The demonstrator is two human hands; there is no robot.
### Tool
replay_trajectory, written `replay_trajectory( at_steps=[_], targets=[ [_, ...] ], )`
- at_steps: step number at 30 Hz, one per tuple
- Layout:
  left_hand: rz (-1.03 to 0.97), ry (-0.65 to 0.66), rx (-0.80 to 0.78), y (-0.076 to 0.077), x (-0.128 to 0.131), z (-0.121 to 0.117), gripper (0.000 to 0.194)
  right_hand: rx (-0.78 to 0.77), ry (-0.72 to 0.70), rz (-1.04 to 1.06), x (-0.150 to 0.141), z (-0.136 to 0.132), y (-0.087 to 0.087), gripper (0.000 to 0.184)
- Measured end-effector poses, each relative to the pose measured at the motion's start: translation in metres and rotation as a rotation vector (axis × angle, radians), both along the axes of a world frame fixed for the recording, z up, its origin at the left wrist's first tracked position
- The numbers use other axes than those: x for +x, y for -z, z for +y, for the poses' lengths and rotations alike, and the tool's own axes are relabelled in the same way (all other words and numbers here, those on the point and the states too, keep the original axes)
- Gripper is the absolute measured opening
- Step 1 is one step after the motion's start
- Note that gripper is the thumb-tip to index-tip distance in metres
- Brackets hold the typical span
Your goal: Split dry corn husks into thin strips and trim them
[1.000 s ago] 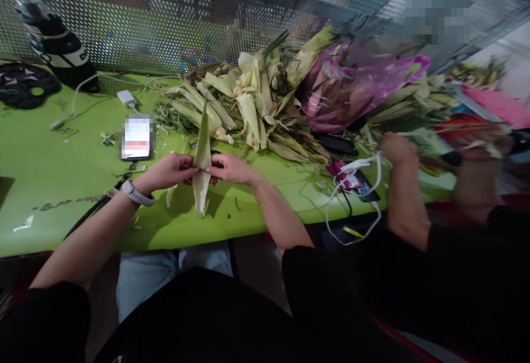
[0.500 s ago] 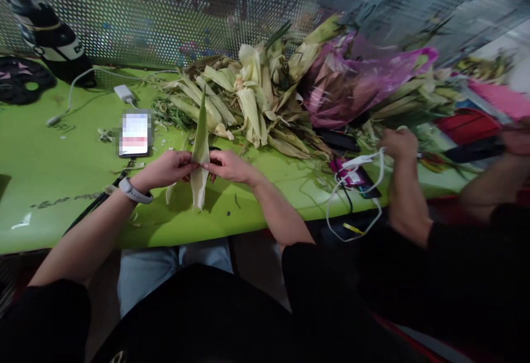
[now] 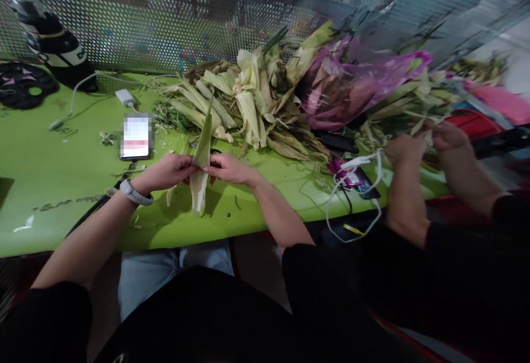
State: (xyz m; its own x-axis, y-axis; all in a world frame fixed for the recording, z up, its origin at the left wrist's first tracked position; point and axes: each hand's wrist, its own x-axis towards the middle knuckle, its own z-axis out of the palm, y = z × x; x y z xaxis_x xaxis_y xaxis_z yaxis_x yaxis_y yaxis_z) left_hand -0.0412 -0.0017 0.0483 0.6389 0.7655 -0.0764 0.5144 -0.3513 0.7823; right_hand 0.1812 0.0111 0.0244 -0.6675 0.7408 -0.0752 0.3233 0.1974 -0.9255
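A long pale-green corn husk leaf (image 3: 201, 165) stands upright above the green table (image 3: 49, 197), its pointed tip up. My left hand (image 3: 165, 171), with a white watch on the wrist, pinches its left edge at mid-height. My right hand (image 3: 230, 168) pinches the right edge at the same height. Both hands have their fingers closed on the leaf. Behind them lies a big pile of corn husks (image 3: 248, 103).
A phone (image 3: 136, 137) lies left of my hands, with a white charger and cable (image 3: 124, 98) behind it. A purple plastic bag (image 3: 351, 84) rests on the pile. To the right a co-worker's hands (image 3: 426, 142) handle husks near a white cable (image 3: 360, 186). Perforated metal screen behind.
My hands and the leaf have stayed almost still. The co-worker's far hand has come in toward the near one at the husks on the right.
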Motion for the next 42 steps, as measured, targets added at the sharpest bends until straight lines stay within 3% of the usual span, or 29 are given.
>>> replay_trajectory(
  at_steps=[5,10,18,26,31,34,38,42],
  targets=[
    [0.064,0.011,0.123,-0.005,0.001,-0.001,0.022,0.094,0.030,-0.071,-0.001,-0.005,-0.005,0.031],
    [0.168,-0.058,0.275,-0.006,0.005,-0.003,0.022,0.160,0.086,-0.114,-0.004,-0.009,-0.007,0.021],
    [0.157,-0.036,0.289,-0.004,0.005,-0.003,0.018,0.270,0.070,-0.186,-0.006,-0.008,-0.008,0.017],
    [0.331,-0.190,0.428,0.002,0.015,-0.012,0.016,0.524,0.132,-0.471,-0.017,-0.013,-0.013,0.019],
    [0.368,-0.216,0.449,-0.001,0.019,-0.017,0.017,0.541,0.192,-0.486,-0.022,-0.018,-0.010,0.017],
    [0.367,-0.239,0.463,-0.004,0.016,-0.016,0.018,0.480,0.282,-0.391,-0.023,-0.017,-0.007,0.019],
    [0.367,-0.278,0.426,-0.009,0.008,-0.011,0.020,0.430,0.514,-0.250,-0.016,-0.006,-0.002,0.017],
    [0.468,-0.436,0.365,-0.021,-0.004,-0.004,0.025,0.469,0.787,-0.213,0.014,0.016,-0.003,0.021]
  ],
)
